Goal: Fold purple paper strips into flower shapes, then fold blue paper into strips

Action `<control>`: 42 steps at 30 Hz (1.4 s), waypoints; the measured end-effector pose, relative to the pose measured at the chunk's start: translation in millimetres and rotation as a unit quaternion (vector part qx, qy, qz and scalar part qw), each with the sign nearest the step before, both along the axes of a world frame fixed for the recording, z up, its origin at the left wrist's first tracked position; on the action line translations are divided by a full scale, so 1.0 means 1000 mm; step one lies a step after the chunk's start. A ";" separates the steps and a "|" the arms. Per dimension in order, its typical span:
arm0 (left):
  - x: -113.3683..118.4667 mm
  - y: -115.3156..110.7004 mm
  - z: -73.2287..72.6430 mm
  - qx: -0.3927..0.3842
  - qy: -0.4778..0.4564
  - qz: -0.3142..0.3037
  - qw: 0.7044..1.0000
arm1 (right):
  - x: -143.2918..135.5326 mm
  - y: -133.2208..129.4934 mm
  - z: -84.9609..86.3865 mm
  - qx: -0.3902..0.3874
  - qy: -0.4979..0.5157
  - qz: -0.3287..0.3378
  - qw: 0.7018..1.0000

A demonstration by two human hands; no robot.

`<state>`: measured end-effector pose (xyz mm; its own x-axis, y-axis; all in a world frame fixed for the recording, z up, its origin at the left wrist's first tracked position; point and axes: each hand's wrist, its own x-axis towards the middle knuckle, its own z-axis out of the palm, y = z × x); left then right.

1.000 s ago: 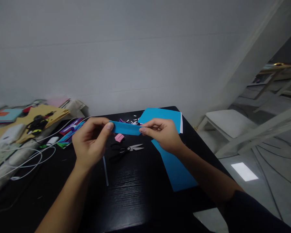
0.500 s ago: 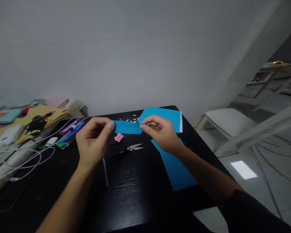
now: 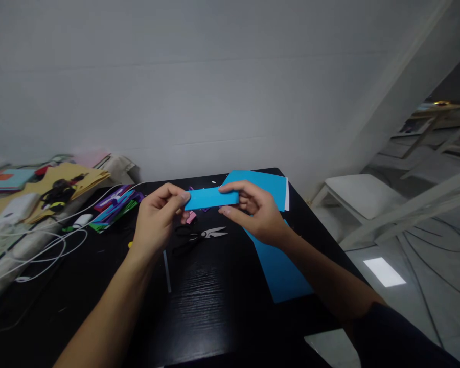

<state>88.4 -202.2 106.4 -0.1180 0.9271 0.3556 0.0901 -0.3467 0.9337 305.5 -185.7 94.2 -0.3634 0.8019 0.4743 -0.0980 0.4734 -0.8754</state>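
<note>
A folded strip of blue paper [image 3: 209, 198] is held up level above the dark table. My left hand [image 3: 159, 217] pinches its left end between thumb and fingers. At the other end, my right hand [image 3: 258, 209] curls round the strip, forefinger along the top edge and thumb near the bottom edge. Scissors [image 3: 205, 235] with black handles lie below the strip, blades slightly apart. A small pink paper piece [image 3: 191, 217] is partly covered by my left fingers. Beneath my right forearm rests a blue paper sheet [image 3: 279, 271].
More blue sheets [image 3: 268, 186] lie at the table's back right, over white paper. A thin pale strip [image 3: 166, 271] is near my left wrist. Colourful packets [image 3: 117, 207], white cables [image 3: 61, 245] and yellow envelopes [image 3: 84, 176] crowd the left. A white stool [image 3: 354, 194] stands right.
The blue strip and my left hand have shifted a little to the right. My right thumb and forefinger have gone from a pinch at the corner to spread along the strip's two edges.
</note>
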 end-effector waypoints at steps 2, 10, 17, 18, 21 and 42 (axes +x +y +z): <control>0.001 -0.001 0.001 -0.009 -0.020 -0.004 1.000 | 0.001 0.000 -0.001 -0.002 -0.004 -0.003 1.000; 0.004 -0.004 0.004 -0.018 -0.039 0.011 0.999 | 0.000 -0.001 -0.003 0.017 -0.004 -0.032 0.999; 0.006 -0.007 0.007 -0.016 -0.068 0.029 0.997 | -0.002 -0.002 -0.005 0.037 0.019 -0.014 0.999; 0.006 -0.008 0.007 -0.018 -0.068 0.027 0.997 | -0.001 -0.002 -0.004 0.031 0.028 -0.005 0.999; 0.005 -0.008 0.007 -0.023 -0.060 0.026 0.998 | 0.001 -0.002 0.001 0.002 0.044 0.045 0.998; 0.003 -0.011 0.010 -0.010 0.009 -0.014 1.000 | 0.007 0.005 0.003 -0.113 0.064 0.143 0.981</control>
<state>91.2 -212.9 116.5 -0.0865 0.9370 0.3385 0.0976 -0.3302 0.9389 312.6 -180.4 97.2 -0.5387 0.7655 0.3519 -0.3146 0.2047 -0.9269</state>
